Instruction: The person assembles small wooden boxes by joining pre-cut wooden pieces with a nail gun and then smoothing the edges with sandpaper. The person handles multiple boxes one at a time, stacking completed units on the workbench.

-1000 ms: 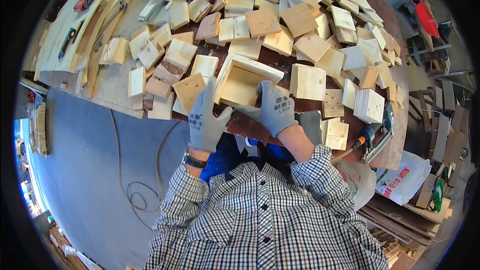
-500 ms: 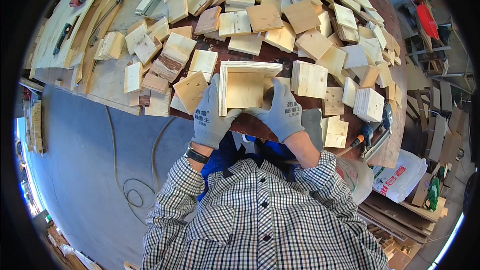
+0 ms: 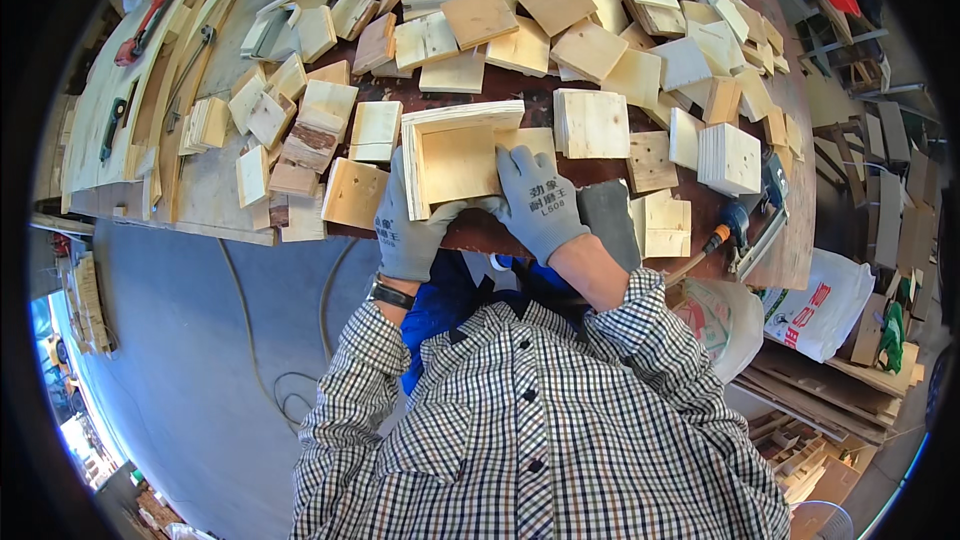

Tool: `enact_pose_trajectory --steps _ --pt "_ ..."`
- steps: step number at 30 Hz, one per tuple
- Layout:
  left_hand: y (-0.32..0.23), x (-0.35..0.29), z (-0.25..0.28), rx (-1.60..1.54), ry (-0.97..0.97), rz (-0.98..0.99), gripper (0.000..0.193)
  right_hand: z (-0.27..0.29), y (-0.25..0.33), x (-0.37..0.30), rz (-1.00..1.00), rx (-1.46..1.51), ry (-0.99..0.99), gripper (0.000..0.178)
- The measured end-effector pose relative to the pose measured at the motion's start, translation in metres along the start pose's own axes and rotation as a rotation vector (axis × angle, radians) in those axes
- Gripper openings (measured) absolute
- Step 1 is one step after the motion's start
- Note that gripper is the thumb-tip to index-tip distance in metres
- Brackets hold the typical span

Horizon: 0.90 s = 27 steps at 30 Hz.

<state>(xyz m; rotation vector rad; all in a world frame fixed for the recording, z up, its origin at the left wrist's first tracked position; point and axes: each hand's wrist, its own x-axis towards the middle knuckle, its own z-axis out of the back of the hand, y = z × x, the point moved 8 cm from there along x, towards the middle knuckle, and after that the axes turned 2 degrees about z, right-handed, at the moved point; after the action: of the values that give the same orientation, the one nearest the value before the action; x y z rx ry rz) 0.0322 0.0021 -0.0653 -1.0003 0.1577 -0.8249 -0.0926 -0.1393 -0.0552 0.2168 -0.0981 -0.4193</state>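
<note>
A small, partly boxed wooden piece [image 3: 458, 165] is held up at the table's near edge. Plywood strips form its top and left sides around a pale square board. My left hand [image 3: 405, 230], in a grey work glove, is closed around its left side and lower corner. At the lower right, my gloved right hand [image 3: 540, 205] grips it, with the thumb by the lower edge and fingers along the right side. Some fingertips are hidden behind the wood. Just right of the piece stands a stack of square boards [image 3: 592, 125].
Loose square wooden blocks [image 3: 480, 18] heap across the table's far side. A nail gun [image 3: 738, 215] with a hose lies at the right edge, near a plywood stack [image 3: 728, 160]. A dark grey pad [image 3: 608, 225] sits beside my right wrist. Long boards [image 3: 150, 70] with hand tools lie left.
The whole view has shifted a little. The wooden piece has tilted slightly in my hands, and my right-hand fingers now show more along its right side.
</note>
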Motion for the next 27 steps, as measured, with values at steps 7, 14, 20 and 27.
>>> enact_pose_trajectory --steps 7,14,20,27 --pt "-0.002 0.004 0.005 0.089 -0.013 -0.108 0.102 0.003 0.002 0.002 0.046 0.018 0.024 0.065" --pt "-0.01 0.004 0.008 0.116 0.003 -0.055 0.103 0.007 0.007 -0.001 0.025 0.013 0.025 0.068" --pt "-0.005 -0.001 0.009 0.209 -0.073 -0.178 0.115 0.005 0.007 0.0 0.014 0.012 0.057 0.071" --pt "-0.018 -0.025 0.017 0.331 -0.2 -0.342 0.093 0.004 0.004 -0.001 -0.001 0.04 0.065 0.075"
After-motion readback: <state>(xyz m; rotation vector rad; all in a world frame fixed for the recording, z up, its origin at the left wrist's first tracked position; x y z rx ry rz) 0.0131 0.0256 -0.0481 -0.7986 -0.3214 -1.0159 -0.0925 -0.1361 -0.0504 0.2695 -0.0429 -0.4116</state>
